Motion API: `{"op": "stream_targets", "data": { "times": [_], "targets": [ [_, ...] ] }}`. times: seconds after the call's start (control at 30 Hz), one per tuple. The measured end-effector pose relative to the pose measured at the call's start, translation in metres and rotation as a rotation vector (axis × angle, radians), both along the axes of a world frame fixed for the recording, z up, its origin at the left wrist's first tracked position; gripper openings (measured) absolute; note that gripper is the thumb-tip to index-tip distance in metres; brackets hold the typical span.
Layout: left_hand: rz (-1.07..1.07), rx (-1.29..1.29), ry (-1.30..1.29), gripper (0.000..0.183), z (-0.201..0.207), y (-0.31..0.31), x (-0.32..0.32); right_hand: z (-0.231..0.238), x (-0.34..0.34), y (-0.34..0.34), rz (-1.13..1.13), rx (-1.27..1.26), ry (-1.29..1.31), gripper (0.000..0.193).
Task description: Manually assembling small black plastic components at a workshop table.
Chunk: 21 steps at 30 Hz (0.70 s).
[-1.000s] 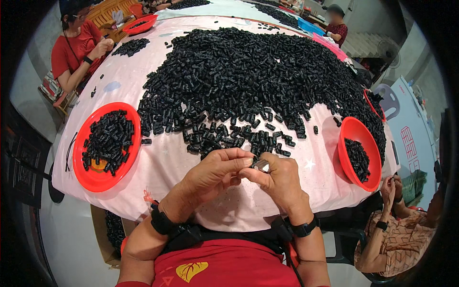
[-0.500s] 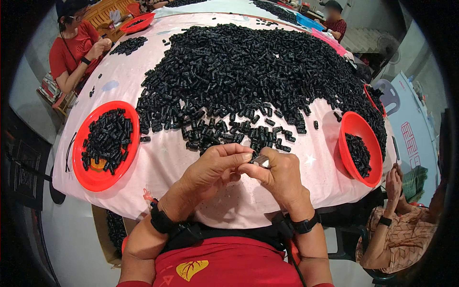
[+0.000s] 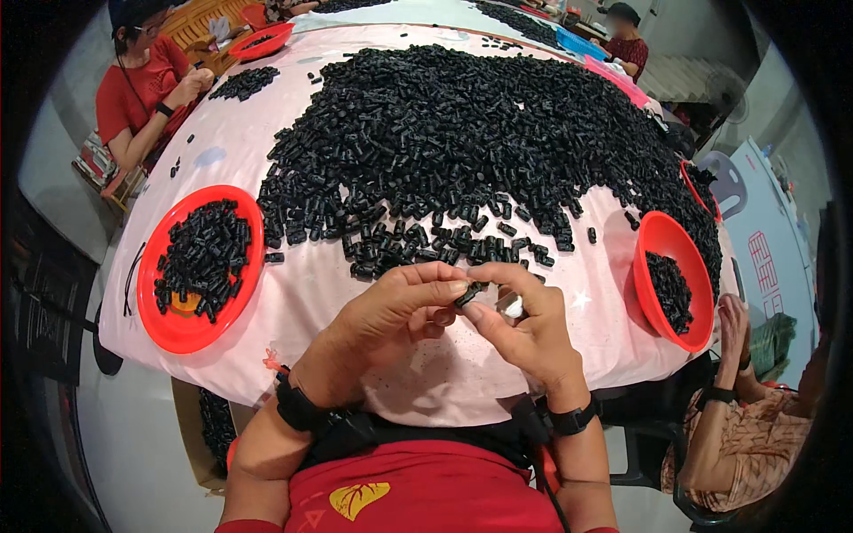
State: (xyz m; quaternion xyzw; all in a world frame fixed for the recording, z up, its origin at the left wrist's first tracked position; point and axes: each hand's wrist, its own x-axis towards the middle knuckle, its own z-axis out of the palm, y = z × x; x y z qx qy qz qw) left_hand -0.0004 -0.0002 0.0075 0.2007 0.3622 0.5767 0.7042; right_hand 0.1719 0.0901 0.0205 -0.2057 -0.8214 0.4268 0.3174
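Note:
Between the fingertips of my left hand [image 3: 391, 311] is pinched a small black cylindrical piece [image 3: 469, 295]. My right hand [image 3: 538, 333] is closed around a small shiny silver tool [image 3: 511, 307], its kind mostly hidden by the palm. The right thumb and forefinger reach to the other end of the black piece, so both hands meet over the near part of the table. Just beyond the fingers, a huge heap of similar black pieces [image 3: 444, 133] spreads across the pink cloth [image 3: 426, 373].
A red bowl [image 3: 153, 311] with black pieces stands to the left, another red bowl [image 3: 653, 306] to the right. Co-workers sit at the far left, far right and near right. Below the left table edge is a cardboard box [image 3: 191, 417] of black pieces.
My right hand has shifted slightly right and its fingers have opened out a little, showing more of the black piece and the silver tool. My left hand keeps its pinch.

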Motion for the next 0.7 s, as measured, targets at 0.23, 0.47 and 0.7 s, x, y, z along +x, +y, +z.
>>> {"op": "stream_targets", "data": {
  "times": [0.23, 0.47, 0.7],
  "targets": [
    [0.074, 0.059, 0.009, 0.021, 0.001, 0.003, 0.005, -0.009, -0.004, 0.001, -0.096, 0.054, 0.115, 0.021],
    [0.096, 0.231, 0.051, 0.023, -0.006, 0.003, 0.005, -0.007, -0.007, -0.008, -0.143, 0.304, 0.178, 0.022],
    [0.116, 0.29, 0.033, 0.022, -0.007, 0.005, 0.004, -0.01, -0.006, -0.005, -0.034, 0.416, 0.089, 0.017]
  ]
}}
